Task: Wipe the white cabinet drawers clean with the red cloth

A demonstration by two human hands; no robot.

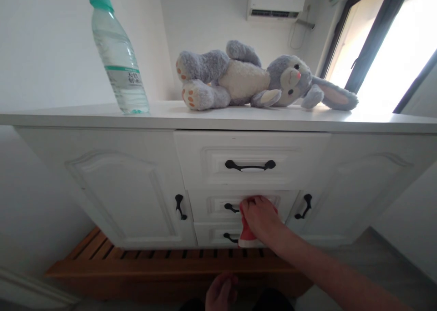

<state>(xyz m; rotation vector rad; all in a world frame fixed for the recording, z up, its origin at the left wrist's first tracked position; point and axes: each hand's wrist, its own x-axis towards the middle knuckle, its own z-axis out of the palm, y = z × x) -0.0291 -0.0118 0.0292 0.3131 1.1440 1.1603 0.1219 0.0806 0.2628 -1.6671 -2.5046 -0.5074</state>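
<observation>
My right hand point(260, 217) reaches forward to the middle drawer point(208, 206) of a white cabinet point(112, 183). It presses a red cloth point(246, 236) against the drawer front, covering the right part of the black handle point(231, 207). The fingers are closed on the cloth. My left hand point(221, 292) rests low at the frame's bottom edge, fingers curled, with nothing visible in it. A top drawer with a black handle point(250, 166) sits above, and a bottom drawer handle point(230, 237) shows just left of the cloth.
On the cabinet top lie a grey plush rabbit point(252, 79) and an upright plastic water bottle point(118, 56) at the left. Cabinet doors with black handles flank the drawers. A wooden slatted rack point(164, 265) sits on the floor below. A window is at the right.
</observation>
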